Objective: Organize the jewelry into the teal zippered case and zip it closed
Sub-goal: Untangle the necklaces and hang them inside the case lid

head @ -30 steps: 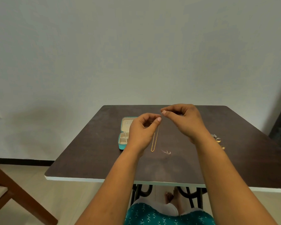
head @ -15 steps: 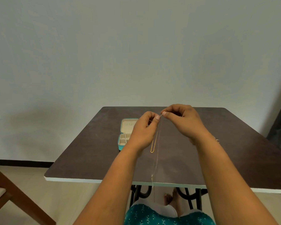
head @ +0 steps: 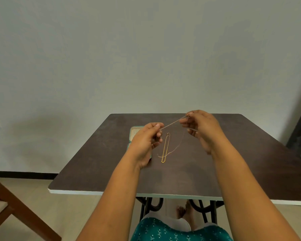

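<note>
1. the task looked to be at an early stage: the teal case [head: 135, 132] lay open on the dark table [head: 250, 153], its zip not yet run, and i could make out no jewelry in the little of its pale lining that showed.
2. the left hand [head: 146, 141] pinched one end of a thin chain [head: 174, 122] between thumb and curled fingers; the right hand [head: 201, 126] pinched the other end, higher and farther from the person, so the chain ran taut between them, with a slack loop trailing down toward the table.
3. a gold necklace [head: 165, 148] lay on the table just right of the case, not yet packed.
4. left to do, by my judgement: stow both chains and anything else, then zip.
5. the left hand and wrist covered most of the case, so its compartments could not be read. the chain's clasp was too fine to make out.
</note>
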